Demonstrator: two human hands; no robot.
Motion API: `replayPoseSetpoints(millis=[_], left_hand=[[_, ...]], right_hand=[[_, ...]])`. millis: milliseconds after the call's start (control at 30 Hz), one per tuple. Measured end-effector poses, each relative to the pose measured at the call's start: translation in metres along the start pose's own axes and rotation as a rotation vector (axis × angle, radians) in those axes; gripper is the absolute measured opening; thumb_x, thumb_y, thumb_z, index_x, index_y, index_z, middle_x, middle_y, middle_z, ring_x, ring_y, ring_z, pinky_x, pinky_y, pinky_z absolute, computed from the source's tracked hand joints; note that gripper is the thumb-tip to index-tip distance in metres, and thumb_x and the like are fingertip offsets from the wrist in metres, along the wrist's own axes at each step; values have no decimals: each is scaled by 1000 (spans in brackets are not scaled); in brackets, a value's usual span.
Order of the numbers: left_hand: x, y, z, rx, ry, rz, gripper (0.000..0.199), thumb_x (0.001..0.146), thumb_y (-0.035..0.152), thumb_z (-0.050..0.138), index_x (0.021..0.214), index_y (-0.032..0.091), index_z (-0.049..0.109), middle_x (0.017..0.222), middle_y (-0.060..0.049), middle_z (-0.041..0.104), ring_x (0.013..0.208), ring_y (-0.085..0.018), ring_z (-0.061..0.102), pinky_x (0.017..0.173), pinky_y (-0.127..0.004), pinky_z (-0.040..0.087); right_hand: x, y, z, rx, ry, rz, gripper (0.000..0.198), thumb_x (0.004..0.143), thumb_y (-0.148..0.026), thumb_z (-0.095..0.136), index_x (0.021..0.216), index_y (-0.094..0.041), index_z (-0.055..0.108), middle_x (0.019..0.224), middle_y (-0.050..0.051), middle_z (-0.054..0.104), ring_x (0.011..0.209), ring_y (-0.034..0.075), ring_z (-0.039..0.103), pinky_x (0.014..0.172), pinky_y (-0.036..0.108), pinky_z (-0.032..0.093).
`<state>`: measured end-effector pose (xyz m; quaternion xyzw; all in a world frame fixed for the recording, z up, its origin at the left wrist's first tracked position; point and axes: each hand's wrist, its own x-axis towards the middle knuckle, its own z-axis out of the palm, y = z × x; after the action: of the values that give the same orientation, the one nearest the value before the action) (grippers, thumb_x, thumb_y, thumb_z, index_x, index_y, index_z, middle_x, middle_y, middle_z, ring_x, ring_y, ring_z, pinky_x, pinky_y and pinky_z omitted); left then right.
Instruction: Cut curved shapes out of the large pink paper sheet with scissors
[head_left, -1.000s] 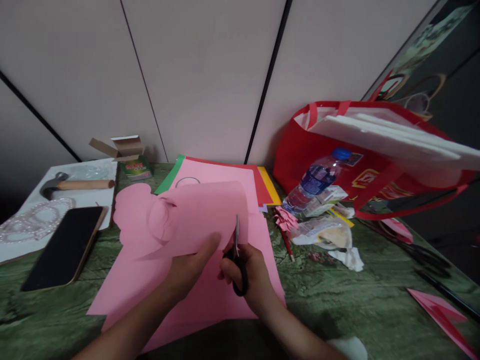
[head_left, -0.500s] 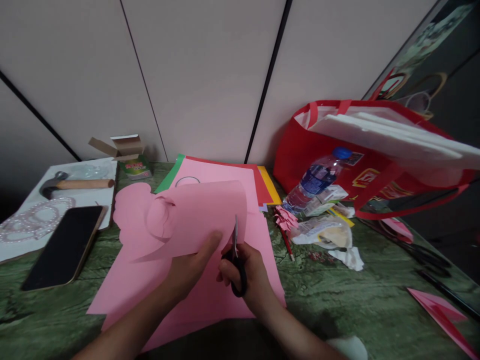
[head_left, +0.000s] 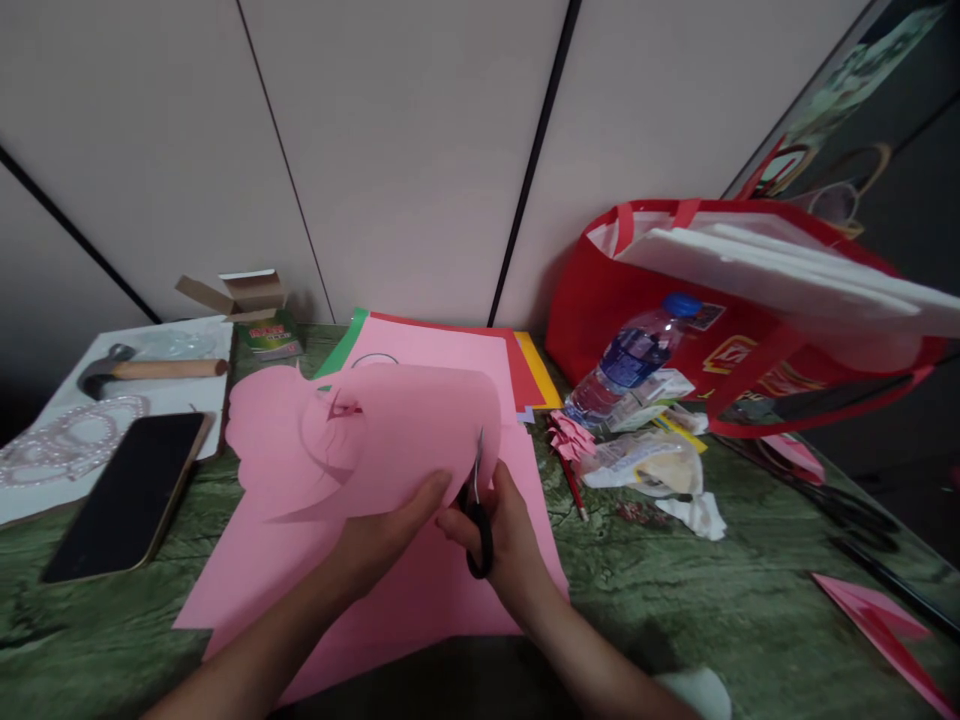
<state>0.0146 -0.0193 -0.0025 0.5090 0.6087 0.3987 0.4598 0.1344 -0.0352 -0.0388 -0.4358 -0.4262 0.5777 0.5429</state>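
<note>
A curled sheet of pink paper (head_left: 420, 430) is held up in my left hand (head_left: 401, 515), thumb on top and the other fingers hidden beneath. My right hand (head_left: 502, 530) is closed around the black handles of a pair of scissors (head_left: 478, 535). The blades point away from me at the right part of the sheet, and a slit shows there. At the sheet's left side is a scalloped outline with a rounded, curled piece. More pink sheets (head_left: 360, 640) lie flat under both hands.
On the left are a phone (head_left: 129, 495), a hammer (head_left: 165, 369), beads (head_left: 82, 440) and an opened small box (head_left: 270, 330). Rightward lie a pink paper flower (head_left: 571, 436), a red pencil (head_left: 573, 488), a water bottle (head_left: 630, 360), plastic wrapping (head_left: 649, 462), larger scissors (head_left: 847, 508) and a red bag (head_left: 592, 290).
The scissors and my right hand have shifted slightly, with the blades a little further right. The pink sheet has bent more, and its curled piece at left has changed shape.
</note>
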Motion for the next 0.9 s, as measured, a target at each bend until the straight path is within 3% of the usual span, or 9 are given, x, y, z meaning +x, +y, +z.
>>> replayPoseSetpoints(millis=[233, 433, 767, 900], left_hand=[[1, -2, 1, -40, 4, -6, 33, 67, 39, 62, 95, 20, 63, 89, -9, 71, 97, -28, 61, 90, -42, 44], [1, 0, 1, -31, 26, -11, 38, 66, 37, 62, 100, 19, 61, 98, -10, 69, 102, -29, 58, 92, -43, 42], [2, 0, -2, -28, -12, 9, 32, 68, 37, 62, 94, 19, 62, 88, -8, 71, 92, -27, 63, 91, -42, 43], [2, 0, -2, -35, -10, 27, 35, 67, 37, 63, 97, 19, 62, 91, -9, 70, 98, -28, 60, 92, -43, 42]], right_hand=[[0, -3, -1, 57, -25, 22, 51, 58, -28, 74, 91, -25, 35, 64, -7, 46, 56, 12, 46, 49, 21, 36], [1, -6, 0, 34, -2, 50, 55, 54, -32, 76, 90, -24, 35, 63, -7, 47, 54, 11, 44, 47, 21, 35], [2, -1, -2, 23, -43, 10, 52, 56, -32, 76, 89, -23, 36, 61, -7, 45, 52, 10, 39, 45, 21, 33], [2, -3, -2, 8, -41, 16, 53, 55, -33, 75, 89, -23, 37, 63, -6, 45, 53, 11, 42, 47, 23, 36]])
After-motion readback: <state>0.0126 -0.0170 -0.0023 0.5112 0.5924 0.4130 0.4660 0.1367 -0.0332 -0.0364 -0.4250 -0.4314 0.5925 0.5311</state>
